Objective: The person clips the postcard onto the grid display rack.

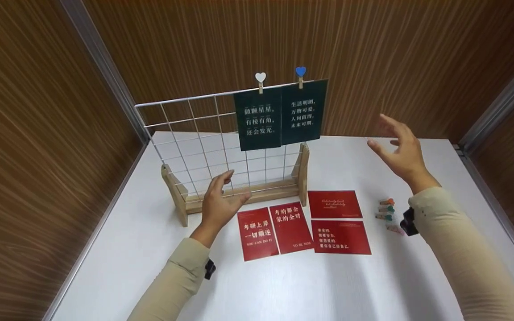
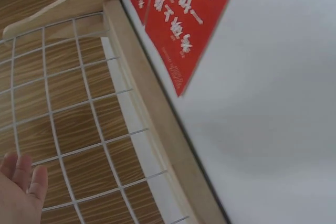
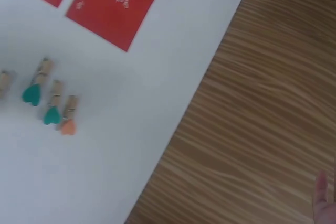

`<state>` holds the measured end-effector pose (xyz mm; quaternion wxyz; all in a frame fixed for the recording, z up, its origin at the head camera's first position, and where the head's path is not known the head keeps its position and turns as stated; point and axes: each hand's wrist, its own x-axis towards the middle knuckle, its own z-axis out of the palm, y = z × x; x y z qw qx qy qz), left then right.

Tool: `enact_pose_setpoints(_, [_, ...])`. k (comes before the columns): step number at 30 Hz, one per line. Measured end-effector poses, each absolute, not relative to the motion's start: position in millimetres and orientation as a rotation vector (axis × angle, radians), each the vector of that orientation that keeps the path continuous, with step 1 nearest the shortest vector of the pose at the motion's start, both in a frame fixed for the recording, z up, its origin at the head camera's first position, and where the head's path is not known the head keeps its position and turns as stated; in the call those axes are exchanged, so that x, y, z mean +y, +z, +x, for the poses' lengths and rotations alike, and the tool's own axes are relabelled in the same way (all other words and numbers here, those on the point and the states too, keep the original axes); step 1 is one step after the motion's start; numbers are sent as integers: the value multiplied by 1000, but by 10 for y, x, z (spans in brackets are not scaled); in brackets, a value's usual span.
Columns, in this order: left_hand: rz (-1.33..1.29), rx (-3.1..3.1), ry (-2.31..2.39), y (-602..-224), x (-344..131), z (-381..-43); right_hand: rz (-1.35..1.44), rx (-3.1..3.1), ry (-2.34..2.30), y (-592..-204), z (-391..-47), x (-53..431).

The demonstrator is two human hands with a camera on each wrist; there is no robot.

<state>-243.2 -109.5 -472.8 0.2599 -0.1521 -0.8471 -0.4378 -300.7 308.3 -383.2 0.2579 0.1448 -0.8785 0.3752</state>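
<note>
On the bench (image 1: 283, 287), a wire rack (image 1: 219, 116) stands in its wooden base (image 1: 266, 193). The left hand (image 1: 221, 206) hovers before it, its grip released. Two dark green cards (image 1: 301, 116) hang side by side from the top bar, under a white heart peg (image 1: 260, 78) and a blue one. Four red cards (image 1: 292, 232) lie below. Rightward lie four small pegs (image 1: 386, 208); the right hand (image 1: 402, 149) is raised beyond, grip loose.
</note>
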Motion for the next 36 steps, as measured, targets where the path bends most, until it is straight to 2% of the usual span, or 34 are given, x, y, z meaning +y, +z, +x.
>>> enact_pose_setpoints(17, [-335,-2407,-1270,-5123,-1154,-2377,241,-2479,1074,-4372,-2731,3567])
enact_pose_setpoints(36, [-278,-2487,-1385,-5318,-1213,-2373,126,-2642,1073,-4825,-2388,3887])
